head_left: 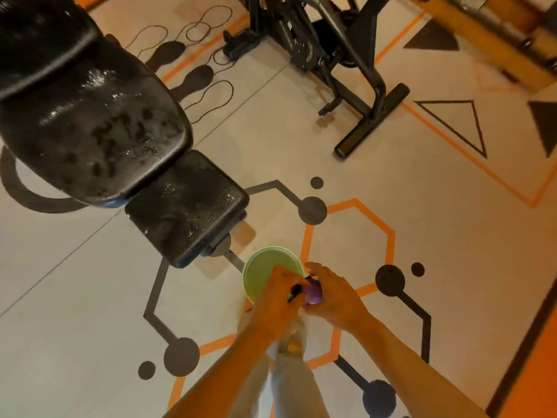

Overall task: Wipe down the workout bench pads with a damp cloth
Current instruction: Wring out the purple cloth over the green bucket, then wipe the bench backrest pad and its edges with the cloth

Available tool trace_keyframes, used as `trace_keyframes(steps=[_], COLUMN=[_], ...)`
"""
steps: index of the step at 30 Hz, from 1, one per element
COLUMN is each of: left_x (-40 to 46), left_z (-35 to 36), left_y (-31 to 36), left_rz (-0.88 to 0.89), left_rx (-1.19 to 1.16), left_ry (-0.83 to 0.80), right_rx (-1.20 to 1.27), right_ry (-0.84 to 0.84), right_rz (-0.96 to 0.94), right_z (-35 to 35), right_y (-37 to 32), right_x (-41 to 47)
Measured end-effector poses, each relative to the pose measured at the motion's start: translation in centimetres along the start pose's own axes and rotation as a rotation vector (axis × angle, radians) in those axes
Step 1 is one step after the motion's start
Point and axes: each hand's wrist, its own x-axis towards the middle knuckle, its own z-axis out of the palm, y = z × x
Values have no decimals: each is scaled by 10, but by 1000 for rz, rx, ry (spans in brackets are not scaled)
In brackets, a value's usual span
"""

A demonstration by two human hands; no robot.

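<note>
Gripping a purple cloth [313,292] between them, the left hand [278,300] and right hand [333,297] curl their fingers round it over a green bowl [262,271] on the floor [391,191]. No readable writing shows anywhere. The black bench pads [99,131], wet and streaked, stand just up-left of the bowl, with an exercise bike [325,49] well apart behind them.

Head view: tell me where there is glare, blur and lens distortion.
Head view: glare glints off wet patches on the black back pad and seat pad; motion blur smears the wooden frame at top right and softens both hands on the purple cloth over the green bucket; the wide-angle lens bends floor lines near the edges.
</note>
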Motion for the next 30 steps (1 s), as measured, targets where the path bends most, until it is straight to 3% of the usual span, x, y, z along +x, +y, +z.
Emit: trace_keyframes(steps=[6, 13, 24, 30], left_x=[-72, -156, -301, -378], left_z=[-30, -61, -83, -93], left_y=[40, 16, -137, -254], left_rz=[-9, -196, -640, -841], left_rx=[-92, -90, -268, -472], left_ry=[84, 191, 436, 467], right_rx=[-74, -426, -669, -692], right_ry=[-146, -222, -347, -353], right_rz=[-33, -101, -13, 92], right_z=[-33, -37, -10, 28], right_y=[-64, -110, -125, -192], right_x=[-51, -106, -132, -93])
